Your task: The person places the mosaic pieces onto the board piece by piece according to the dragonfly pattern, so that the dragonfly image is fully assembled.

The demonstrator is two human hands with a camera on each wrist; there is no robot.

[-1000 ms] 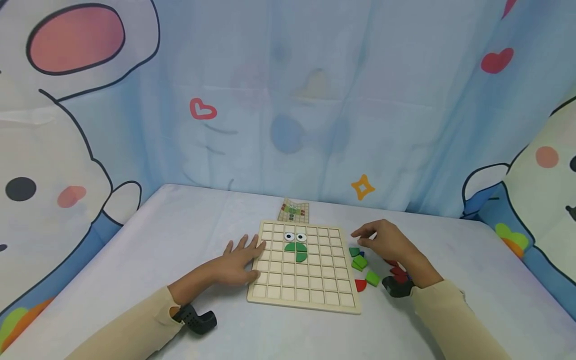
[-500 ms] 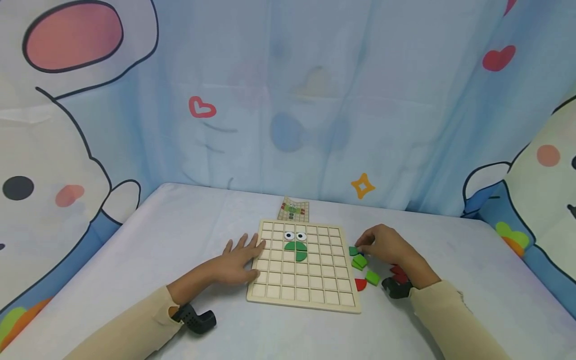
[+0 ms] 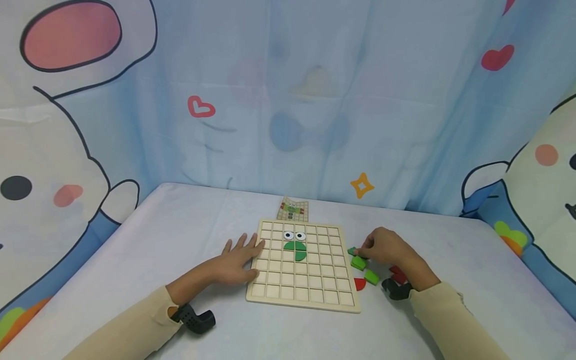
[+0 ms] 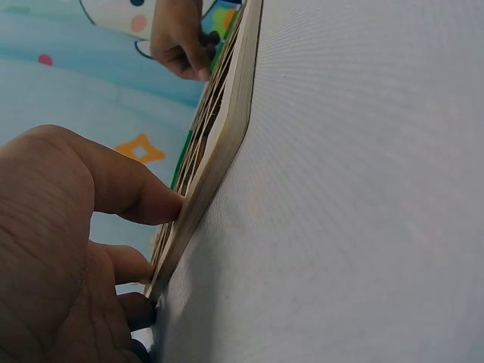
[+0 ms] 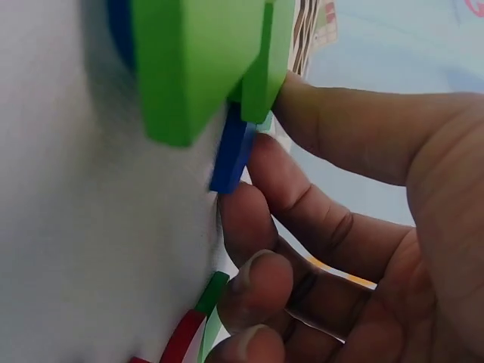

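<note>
My left hand (image 3: 236, 262) rests with spread fingers on the left edge of a wooden grid board (image 3: 324, 290); in the left wrist view its thumb and fingers (image 4: 155, 204) touch the board's rim. Two eye pieces (image 3: 294, 235) and several dark green curved pieces (image 3: 295, 246) lie in the board's squares. Right of the board, my right hand (image 3: 384, 246) pinches a dark green piece (image 3: 351, 251), partly hidden by the fingertips. The right wrist view shows a blue piece (image 5: 233, 155) at its fingertips and lime green pieces (image 5: 197, 68) in front.
A small picture card (image 3: 293, 210) with a patterned grid stands behind the board. Lime green pieces (image 3: 371, 277), a red rounded piece (image 3: 359, 284) and more red pieces (image 3: 398, 274) lie right of the board. A blue printed curtain (image 3: 315, 100) hangs behind the white table (image 3: 189, 220).
My right hand has come down onto the loose pieces, and its thumb and fingers have closed at the dark green piece. My left hand stays on the board's edge.
</note>
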